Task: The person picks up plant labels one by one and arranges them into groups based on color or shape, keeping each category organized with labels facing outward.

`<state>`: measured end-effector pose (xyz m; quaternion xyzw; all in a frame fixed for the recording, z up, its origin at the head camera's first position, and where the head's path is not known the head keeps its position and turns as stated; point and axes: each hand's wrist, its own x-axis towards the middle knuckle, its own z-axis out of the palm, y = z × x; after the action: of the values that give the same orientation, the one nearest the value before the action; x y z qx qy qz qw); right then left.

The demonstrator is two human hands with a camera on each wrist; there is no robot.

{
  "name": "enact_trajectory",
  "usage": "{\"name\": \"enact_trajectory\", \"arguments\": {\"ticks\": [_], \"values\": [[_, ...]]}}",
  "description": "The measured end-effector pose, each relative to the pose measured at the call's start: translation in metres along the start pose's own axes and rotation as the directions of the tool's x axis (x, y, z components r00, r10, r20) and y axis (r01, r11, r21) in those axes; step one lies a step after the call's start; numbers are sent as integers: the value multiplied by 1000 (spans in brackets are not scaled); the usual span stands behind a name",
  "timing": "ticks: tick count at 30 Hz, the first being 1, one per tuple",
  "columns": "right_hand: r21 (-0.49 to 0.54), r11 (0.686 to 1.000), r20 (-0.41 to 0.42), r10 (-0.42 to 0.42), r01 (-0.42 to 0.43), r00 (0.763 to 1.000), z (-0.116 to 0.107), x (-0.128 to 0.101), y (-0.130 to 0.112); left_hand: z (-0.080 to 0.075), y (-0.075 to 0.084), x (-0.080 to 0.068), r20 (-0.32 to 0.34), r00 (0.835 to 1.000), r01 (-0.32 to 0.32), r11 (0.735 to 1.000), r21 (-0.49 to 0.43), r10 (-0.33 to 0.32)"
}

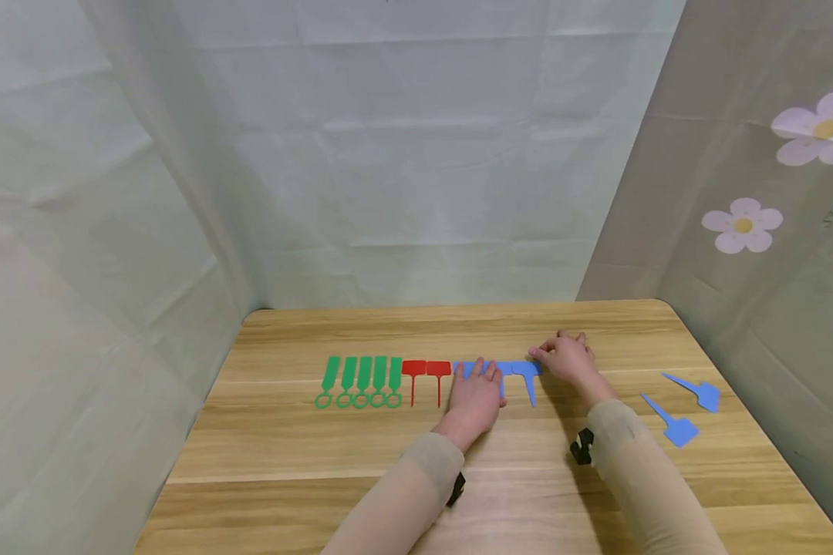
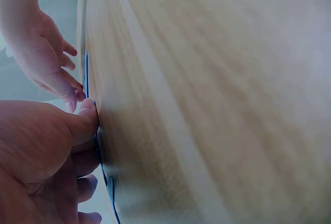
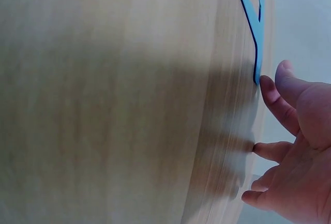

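Blue T-shaped plant labels stand side by side in a row on the wooden table. My left hand (image 1: 477, 397) lies over some of them with fingers spread and fingertips pressing down, hiding part of their heads and stems. At the right end, one blue plant label (image 1: 527, 370) shows its head and stem. My right hand (image 1: 568, 359) is beside that label; in the right wrist view an index fingertip (image 3: 266, 83) is right at the edge of the blue label (image 3: 258, 43), the thumb apart from it and other fingers reaching down to the table.
Left of the blue labels are two red T-shaped plant labels (image 1: 439, 370) and several green tags (image 1: 364, 378) with ring ends. Two loose blue plant labels, a nearer one (image 1: 680, 432) and a farther one (image 1: 708, 396), lie at the right. Cloth walls (image 1: 416, 193) surround the table (image 1: 284, 462).
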<state>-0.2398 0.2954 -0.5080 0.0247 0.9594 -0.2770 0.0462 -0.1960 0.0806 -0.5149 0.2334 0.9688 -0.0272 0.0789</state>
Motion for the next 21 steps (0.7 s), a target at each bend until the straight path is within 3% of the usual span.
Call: {"name": "enact_trajectory", "arguments": {"ticks": [21], "values": [[-2, 1000, 5, 6, -6, 1000, -1, -1, -2, -1, -1, -1, -7, 1000, -5, 1000, 12, 5]]}}
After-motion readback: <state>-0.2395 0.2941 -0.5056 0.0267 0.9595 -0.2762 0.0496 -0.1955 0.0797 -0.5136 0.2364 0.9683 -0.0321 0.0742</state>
